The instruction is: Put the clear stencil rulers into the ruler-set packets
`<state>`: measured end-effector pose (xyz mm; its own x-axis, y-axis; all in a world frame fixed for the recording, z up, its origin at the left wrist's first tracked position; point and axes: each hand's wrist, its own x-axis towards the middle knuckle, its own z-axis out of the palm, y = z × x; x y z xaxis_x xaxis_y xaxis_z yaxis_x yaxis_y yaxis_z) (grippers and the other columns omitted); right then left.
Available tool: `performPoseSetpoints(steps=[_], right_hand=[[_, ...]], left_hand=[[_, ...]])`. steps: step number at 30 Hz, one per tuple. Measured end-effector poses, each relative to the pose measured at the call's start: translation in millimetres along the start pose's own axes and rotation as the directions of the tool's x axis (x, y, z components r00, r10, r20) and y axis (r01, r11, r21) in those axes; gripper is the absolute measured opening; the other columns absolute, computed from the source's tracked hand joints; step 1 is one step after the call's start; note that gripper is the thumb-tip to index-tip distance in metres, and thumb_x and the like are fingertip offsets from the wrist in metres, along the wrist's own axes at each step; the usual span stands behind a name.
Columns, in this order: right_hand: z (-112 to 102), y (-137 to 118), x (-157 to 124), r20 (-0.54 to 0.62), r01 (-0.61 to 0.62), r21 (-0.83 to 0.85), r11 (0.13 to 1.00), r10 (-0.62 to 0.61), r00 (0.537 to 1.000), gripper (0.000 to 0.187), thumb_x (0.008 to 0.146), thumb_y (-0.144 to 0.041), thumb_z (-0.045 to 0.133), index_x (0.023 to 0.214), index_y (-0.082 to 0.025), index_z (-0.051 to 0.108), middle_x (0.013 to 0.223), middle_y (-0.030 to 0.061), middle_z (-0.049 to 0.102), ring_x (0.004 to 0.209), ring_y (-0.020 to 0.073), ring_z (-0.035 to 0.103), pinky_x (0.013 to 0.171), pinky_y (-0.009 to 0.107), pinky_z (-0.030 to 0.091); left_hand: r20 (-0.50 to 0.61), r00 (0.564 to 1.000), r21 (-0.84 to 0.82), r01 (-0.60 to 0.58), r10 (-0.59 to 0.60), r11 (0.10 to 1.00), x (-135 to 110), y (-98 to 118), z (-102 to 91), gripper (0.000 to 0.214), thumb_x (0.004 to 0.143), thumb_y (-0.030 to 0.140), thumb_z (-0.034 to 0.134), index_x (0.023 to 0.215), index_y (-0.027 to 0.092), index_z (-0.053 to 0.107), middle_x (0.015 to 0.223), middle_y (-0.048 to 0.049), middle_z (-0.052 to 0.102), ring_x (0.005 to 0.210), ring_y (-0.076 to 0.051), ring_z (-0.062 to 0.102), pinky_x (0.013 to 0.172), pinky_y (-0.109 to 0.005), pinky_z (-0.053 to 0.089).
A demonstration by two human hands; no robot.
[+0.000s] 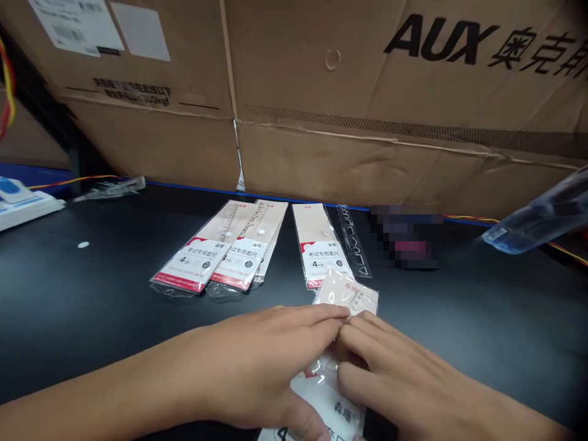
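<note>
My left hand [271,361] and my right hand [395,373] meet over a clear plastic packet of a ruler set [321,401], pinching it between their fingers. Its tan upper end [349,295] sticks out past my fingertips, and its white label runs toward me. Beyond my hands, several similar packets with red-and-white labels [190,264] lie on the black tabletop [487,318]. The nearest of them [316,245] lies just past the held packet. Beside that one lies a loose clear stencil ruler with dark markings [353,242].
Large cardboard boxes printed AUX [349,122] stand along the table's far edge. A pixelated patch [404,236] hides something there. A translucent blue plastic object [537,214] intrudes at right, a white device [22,202] sits at left, and red-and-yellow wires [519,226] run along the back.
</note>
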<state>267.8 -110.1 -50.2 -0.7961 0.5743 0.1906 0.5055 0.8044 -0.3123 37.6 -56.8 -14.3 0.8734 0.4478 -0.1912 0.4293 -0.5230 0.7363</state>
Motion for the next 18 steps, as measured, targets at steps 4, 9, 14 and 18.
performPoseSetpoints(steps=[4,9,14,18], right_hand=[[4.2,0.3,-1.3,-0.044,0.014,-0.02,1.0,-0.015,0.999,0.025,0.094,-0.04,0.051,0.081,-0.02,0.057,0.087,0.0067,0.056,0.08,0.0206,0.052,0.074,0.034,0.048],[1.8,-1.0,0.0,-0.04,0.031,-0.038,0.999,-0.033,0.999,0.029,0.097,-0.042,0.05,0.081,-0.02,0.059,0.084,0.0065,0.058,0.079,0.0201,0.053,0.07,0.032,0.048],[-1.7,-2.2,3.1,-0.026,0.018,-0.039,0.999,-0.019,0.999,0.03,0.098,-0.044,0.047,0.082,-0.021,0.06,0.084,0.0063,0.059,0.079,0.0198,0.054,0.071,0.031,0.05],[-0.3,-1.4,-1.7,-0.033,0.049,-0.035,0.998,-0.05,0.998,0.033,0.102,-0.037,0.037,0.084,-0.021,0.06,0.082,0.0065,0.062,0.077,0.0191,0.057,0.072,0.029,0.051]], left_hand=[[-0.011,1.0,0.016,-0.015,0.016,1.0,-0.5,-0.6,2.5,0.075,0.077,0.038,0.081,0.144,0.027,0.051,0.16,-0.0063,0.038,0.142,-0.033,0.044,0.111,-0.039,0.042],[-0.023,0.998,0.042,-0.064,0.065,0.997,-1.2,-2.0,4.7,0.067,0.08,0.036,0.079,0.141,0.024,0.053,0.158,-0.0069,0.043,0.139,-0.031,0.048,0.11,-0.037,0.043],[-0.019,0.997,0.044,-0.068,0.069,0.997,-2.9,-4.6,6.1,0.071,0.08,0.036,0.078,0.144,0.024,0.051,0.16,-0.0059,0.039,0.14,-0.031,0.046,0.113,-0.037,0.04],[-0.028,0.998,0.052,-0.061,0.063,0.997,-4.3,-5.0,7.4,0.075,0.081,0.032,0.076,0.149,0.026,0.045,0.161,-0.0063,0.038,0.142,-0.03,0.044,0.114,-0.038,0.04]])
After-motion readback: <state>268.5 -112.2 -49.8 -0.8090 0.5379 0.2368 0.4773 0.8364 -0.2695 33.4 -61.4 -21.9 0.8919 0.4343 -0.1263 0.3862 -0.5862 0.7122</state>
